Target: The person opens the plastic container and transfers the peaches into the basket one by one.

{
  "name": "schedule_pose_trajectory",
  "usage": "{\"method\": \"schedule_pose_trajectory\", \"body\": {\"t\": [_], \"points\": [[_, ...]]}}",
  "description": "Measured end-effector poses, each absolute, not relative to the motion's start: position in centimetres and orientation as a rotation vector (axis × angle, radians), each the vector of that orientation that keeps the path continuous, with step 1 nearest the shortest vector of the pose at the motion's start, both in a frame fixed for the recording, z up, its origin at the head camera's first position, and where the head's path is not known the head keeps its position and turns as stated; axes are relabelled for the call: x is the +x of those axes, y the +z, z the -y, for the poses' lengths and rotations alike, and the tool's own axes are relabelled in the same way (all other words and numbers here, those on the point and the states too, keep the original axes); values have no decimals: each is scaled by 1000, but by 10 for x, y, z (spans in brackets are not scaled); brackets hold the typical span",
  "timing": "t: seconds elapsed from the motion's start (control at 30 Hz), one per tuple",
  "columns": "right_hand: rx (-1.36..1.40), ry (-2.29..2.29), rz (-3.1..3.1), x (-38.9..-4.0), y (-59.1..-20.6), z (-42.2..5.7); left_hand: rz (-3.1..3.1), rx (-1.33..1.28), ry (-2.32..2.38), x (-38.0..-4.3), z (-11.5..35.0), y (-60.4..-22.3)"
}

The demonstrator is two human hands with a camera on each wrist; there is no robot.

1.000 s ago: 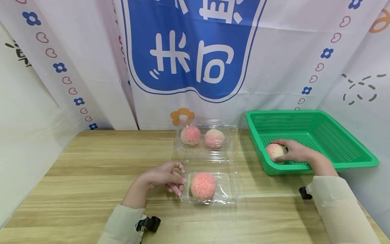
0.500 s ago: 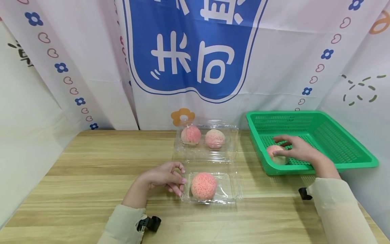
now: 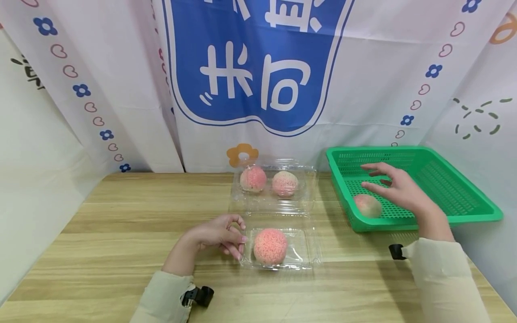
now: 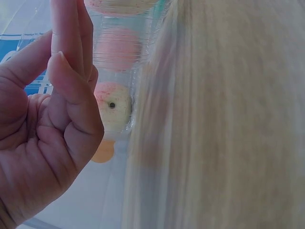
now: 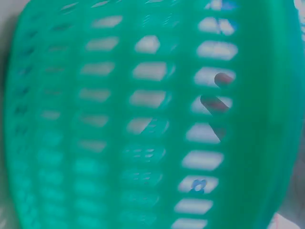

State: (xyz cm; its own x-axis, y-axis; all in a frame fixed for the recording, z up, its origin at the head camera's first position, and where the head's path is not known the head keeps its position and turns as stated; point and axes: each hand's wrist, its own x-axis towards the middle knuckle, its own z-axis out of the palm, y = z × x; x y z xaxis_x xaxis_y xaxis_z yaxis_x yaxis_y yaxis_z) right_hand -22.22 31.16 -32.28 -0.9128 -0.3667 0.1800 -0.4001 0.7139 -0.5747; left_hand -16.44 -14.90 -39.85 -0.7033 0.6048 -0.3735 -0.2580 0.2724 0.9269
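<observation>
A clear plastic clamshell container lies open on the table. My left hand pinches its left edge with thumb and fingertips. One pink peach sits in the front half; two pink-and-cream peaches, a left one and a right one, are in the back half. In the left wrist view, a peach shows a dark stem hole. Over the green basket, my right hand holds nothing, fingers spread apart. Below its fingertips a pale pink peach lies in the basket's front left corner.
The wooden table runs up to a white hanging cloth with a blue emblem. Pale walls stand at both sides. The basket's perforated side fills most of the right wrist view.
My right hand has released the peach in the basket and risen away from it, fingers spreading. My left hand and the container have stayed in place.
</observation>
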Motion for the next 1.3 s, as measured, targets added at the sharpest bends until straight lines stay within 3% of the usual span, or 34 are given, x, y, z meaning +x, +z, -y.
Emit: {"method": "schedule_pose_trajectory", "body": {"t": [0.37,1.3], "points": [[659,1091,2624,-196,-304,-266,-1813,310,1528,-164,147,-399],[1396,1290,2827,-182,-327,-155,-1813,311,1516,-165,147,-396]]}}
